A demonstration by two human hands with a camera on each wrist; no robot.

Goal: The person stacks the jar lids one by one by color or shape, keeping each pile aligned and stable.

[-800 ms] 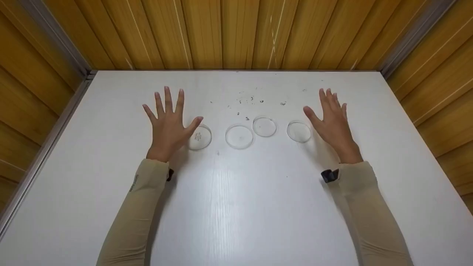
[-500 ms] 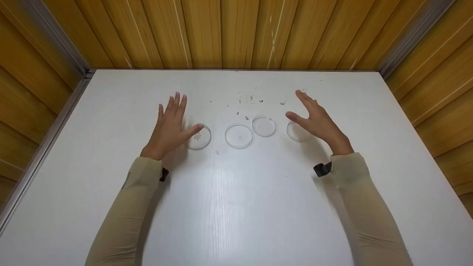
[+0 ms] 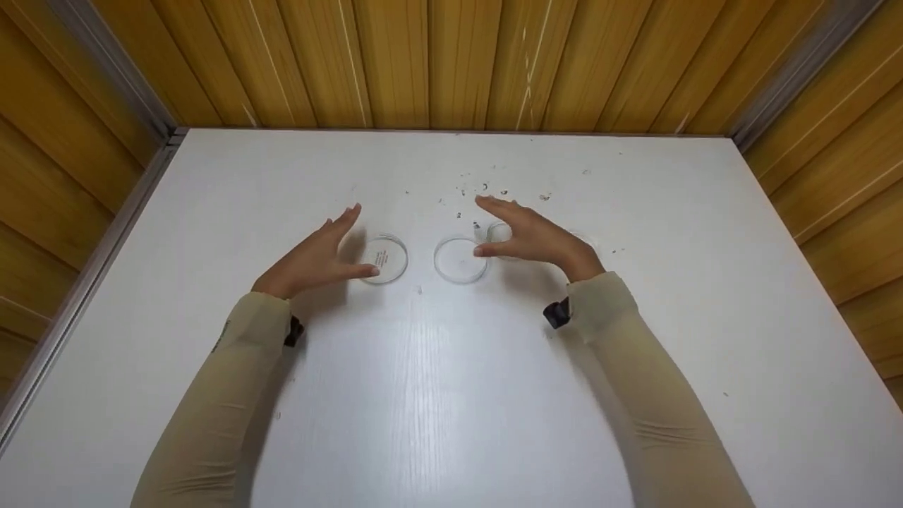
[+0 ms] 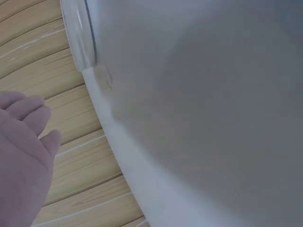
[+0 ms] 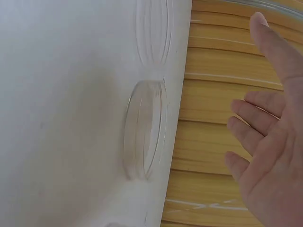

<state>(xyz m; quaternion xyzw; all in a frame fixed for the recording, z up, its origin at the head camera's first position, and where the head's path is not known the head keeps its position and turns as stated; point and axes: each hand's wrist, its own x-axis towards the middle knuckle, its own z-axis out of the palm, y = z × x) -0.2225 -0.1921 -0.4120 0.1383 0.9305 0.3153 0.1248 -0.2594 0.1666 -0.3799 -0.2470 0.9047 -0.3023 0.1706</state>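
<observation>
Several clear round petri dishes stand in a row on the white table. My left hand (image 3: 310, 261), thumb and fingers spread apart, is at the left side of the petri dish with small print (image 3: 391, 262); its thumb tip overlaps that dish. The middle petri dish (image 3: 455, 264) has the thumb of my right hand (image 3: 540, 236) over its right edge. Another petri dish (image 3: 498, 231) is partly covered by that hand, and a further one is almost wholly hidden behind it. Both hands hold nothing. In the right wrist view, a petri dish (image 5: 142, 132) stands beside the spread fingers.
Dark specks and small marks (image 3: 504, 192) lie on the white table (image 3: 423, 381) behind the dishes. A wood-plank wall (image 3: 458, 63) closes off the back, with metal posts (image 3: 134, 63) at the corners. Black wrist straps (image 3: 557, 314) show below the sleeves.
My right hand has moved left, from beside the rightmost dish to over the middle ones. My left hand has turned inward and lowered its fingers toward the printed dish. The dishes stay put.
</observation>
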